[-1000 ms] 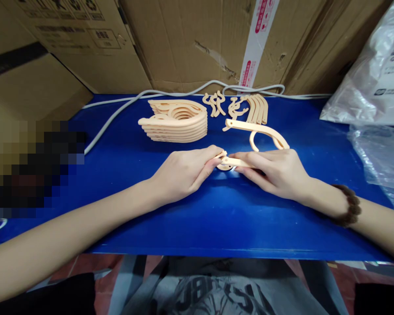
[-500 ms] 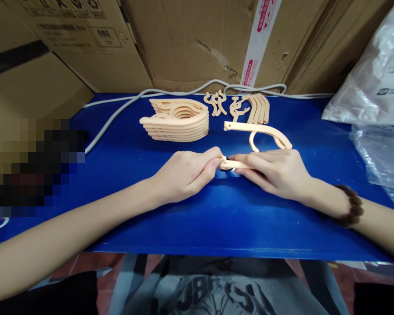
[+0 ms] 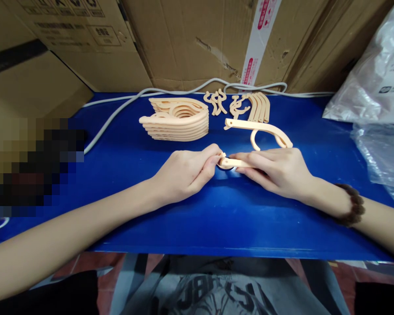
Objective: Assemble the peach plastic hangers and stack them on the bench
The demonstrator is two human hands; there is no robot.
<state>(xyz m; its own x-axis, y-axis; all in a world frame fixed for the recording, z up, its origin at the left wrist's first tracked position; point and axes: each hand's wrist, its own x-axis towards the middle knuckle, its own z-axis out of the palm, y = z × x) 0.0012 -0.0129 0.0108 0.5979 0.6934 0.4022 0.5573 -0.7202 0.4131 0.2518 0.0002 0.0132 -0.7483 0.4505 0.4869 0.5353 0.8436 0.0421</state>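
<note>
Thumb and forefinger of my left hand (image 3: pixel 190 173) are closed in a pinch on a small beige hanger part (image 3: pixel 222 155), mostly hidden by the fingertips. My right hand (image 3: pixel 276 173) grips a beige plastic hanger arm (image 3: pixel 233 162), with its pierced end pointing left and meeting the small part. Whether the two are joined I cannot tell. Just beyond my right hand lies a partly assembled hanger (image 3: pixel 249 125) with a curved arm and a hook. A neat stack of folded beige hangers (image 3: pixel 197 127) stands farther back, left of it.
Loose hanger hooks (image 3: pixel 220 103) and several curved hanger arms (image 3: pixel 259 107) lie at the back of the blue table (image 3: pixel 184 232). A white cable (image 3: pixel 131 103) runs along the cardboard boxes (image 3: pixel 190 48). Clear plastic bags (image 3: pixel 374 83) are at the right.
Both hands keep their hold and their place. The hanger arm and small part have turned slightly at the fingertips. The view has shifted a little.
</note>
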